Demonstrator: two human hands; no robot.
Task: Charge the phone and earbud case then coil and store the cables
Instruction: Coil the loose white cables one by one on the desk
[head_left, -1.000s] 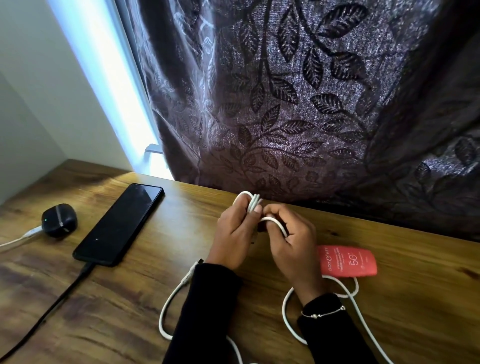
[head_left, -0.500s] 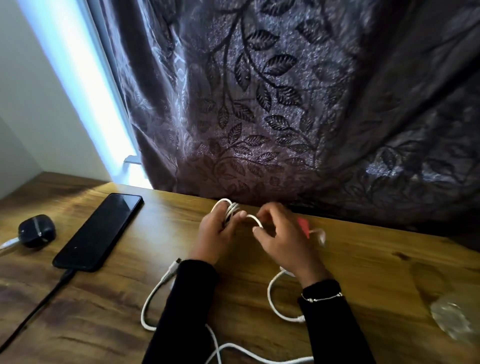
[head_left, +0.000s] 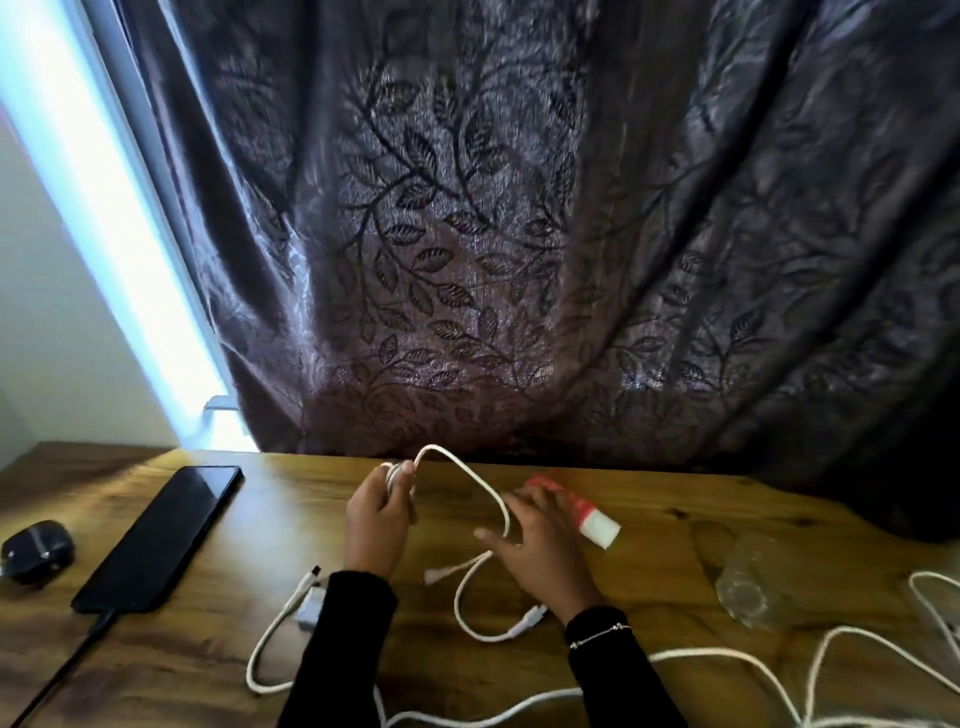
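Fingers of the left hand are curled around a small bundle of loops of the thin white charging cable, held just above the brown wooden table. From the bundle the cable rises in an arch and comes down to the right hand, whose fingers are spread and relaxed; the cable passes by the thumb, but I cannot tell if it is really gripped, because the picture is blurred there.

At the left, the flat black phone lies face up with a dark cable in its lower end, so I judge its charging is done or going on. The small black rounded earbud case sits beside it at the table edge; its cable is not visible here.

I judge the coiling is only begun: much white cable lies loose on the table near the sleeves, and another white cable wanders at the right, near a clear plastic item. A red and white tube lies just behind the right hand. Storing is not yet started
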